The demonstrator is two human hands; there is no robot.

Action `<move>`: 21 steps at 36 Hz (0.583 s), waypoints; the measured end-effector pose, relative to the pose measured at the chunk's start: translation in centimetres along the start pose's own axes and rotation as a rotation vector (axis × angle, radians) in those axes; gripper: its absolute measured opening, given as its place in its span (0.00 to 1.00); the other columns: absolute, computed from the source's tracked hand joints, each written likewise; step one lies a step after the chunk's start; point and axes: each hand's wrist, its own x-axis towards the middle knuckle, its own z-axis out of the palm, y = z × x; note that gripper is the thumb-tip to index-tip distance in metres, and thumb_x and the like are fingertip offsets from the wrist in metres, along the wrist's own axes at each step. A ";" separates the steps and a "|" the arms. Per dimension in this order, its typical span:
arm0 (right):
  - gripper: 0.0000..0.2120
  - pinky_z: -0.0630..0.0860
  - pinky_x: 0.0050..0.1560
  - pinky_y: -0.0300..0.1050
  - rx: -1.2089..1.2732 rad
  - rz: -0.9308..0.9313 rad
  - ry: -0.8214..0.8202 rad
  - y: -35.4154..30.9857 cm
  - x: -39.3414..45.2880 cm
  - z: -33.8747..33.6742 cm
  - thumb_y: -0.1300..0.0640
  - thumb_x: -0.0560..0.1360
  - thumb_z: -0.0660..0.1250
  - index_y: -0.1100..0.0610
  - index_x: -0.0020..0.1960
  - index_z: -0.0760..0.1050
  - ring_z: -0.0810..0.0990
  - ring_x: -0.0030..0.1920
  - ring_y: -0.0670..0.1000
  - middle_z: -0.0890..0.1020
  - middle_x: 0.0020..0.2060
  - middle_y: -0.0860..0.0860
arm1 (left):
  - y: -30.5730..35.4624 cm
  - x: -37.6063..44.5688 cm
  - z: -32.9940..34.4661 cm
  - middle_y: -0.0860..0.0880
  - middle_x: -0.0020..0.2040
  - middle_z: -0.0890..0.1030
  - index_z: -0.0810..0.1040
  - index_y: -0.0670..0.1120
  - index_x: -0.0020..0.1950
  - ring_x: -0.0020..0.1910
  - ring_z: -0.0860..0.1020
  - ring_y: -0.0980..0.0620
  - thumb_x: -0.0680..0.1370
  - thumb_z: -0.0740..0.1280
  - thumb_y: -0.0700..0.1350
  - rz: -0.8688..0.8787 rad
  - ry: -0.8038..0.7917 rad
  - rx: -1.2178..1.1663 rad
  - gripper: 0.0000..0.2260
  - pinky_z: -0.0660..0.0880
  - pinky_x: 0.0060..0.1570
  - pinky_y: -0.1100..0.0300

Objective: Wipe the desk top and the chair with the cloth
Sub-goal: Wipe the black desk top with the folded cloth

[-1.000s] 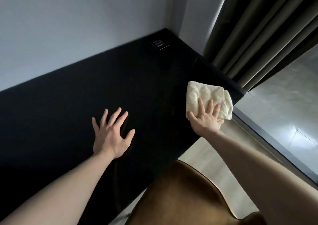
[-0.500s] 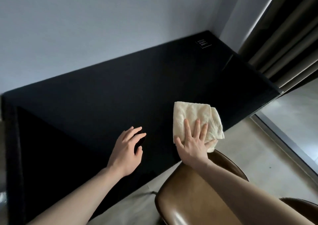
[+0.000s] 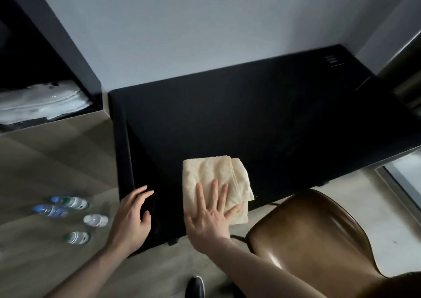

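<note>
You have been sweeping the cloth [image 3: 214, 179] from the tabletop's [image 3: 273, 120] far right end toward its near left corner, so most of the top looks covered; the chair [image 3: 314, 234], at 4 o'clock, is waiting. Your right hand [image 3: 210, 215] is pressing flat, grip spread. Your left hand [image 3: 132, 218] is resting at 8 o'clock, fingers loosely curled, holding nothing.

— What lies on the floor [image 3: 52, 161] at the left?
— Four plastic water bottles [image 3: 70, 202], lying close together.
— And behind them?
— White folded linens [image 3: 41, 101] in a dark shelf; a dark shoe [image 3: 195, 286] at the bottom edge.
</note>
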 end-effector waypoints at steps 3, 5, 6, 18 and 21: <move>0.38 0.27 0.66 0.82 -0.024 -0.078 -0.068 -4.3 -1.0 2.1 0.37 0.82 0.47 0.42 0.80 0.26 0.12 0.70 0.59 0.19 0.75 0.53 | -1.3 -1.0 -1.1 0.52 0.70 0.74 0.77 0.45 0.70 0.70 0.71 0.52 0.72 0.66 0.25 -0.018 0.004 -0.057 0.28 0.64 0.70 0.59; 0.38 0.26 0.66 0.81 0.007 -0.126 -0.125 -6.6 -1.7 3.0 0.39 0.82 0.49 0.43 0.81 0.28 0.12 0.70 0.59 0.20 0.76 0.52 | -1.8 -1.2 -2.0 0.52 0.70 0.74 0.76 0.45 0.70 0.69 0.71 0.54 0.73 0.63 0.24 -0.086 0.043 -0.107 0.29 0.61 0.70 0.64; 0.39 0.25 0.65 0.81 0.027 -0.148 -0.149 -7.4 -1.9 3.2 0.40 0.81 0.51 0.43 0.82 0.30 0.13 0.70 0.58 0.20 0.76 0.52 | -1.9 -1.3 -2.3 0.50 0.69 0.75 0.76 0.44 0.70 0.69 0.71 0.52 0.73 0.63 0.24 -0.122 0.075 -0.129 0.28 0.61 0.70 0.65; 0.32 0.51 0.80 0.55 0.155 -0.080 0.179 2.9 -3.1 -4.6 0.47 0.81 0.62 0.42 0.83 0.56 0.45 0.83 0.52 0.49 0.84 0.44 | 3.8 -1.8 0.8 0.50 0.82 0.59 0.67 0.53 0.79 0.81 0.54 0.41 0.76 0.61 0.64 0.170 -0.080 0.048 0.33 0.57 0.77 0.37; 0.33 0.50 0.81 0.59 0.105 0.019 0.190 7.5 -2.7 -6.1 0.46 0.82 0.62 0.42 0.83 0.53 0.40 0.83 0.54 0.46 0.84 0.47 | 4.5 -0.8 2.6 0.56 0.80 0.31 0.37 0.63 0.80 0.79 0.28 0.43 0.70 0.49 0.82 0.053 -0.306 0.287 0.46 0.35 0.77 0.38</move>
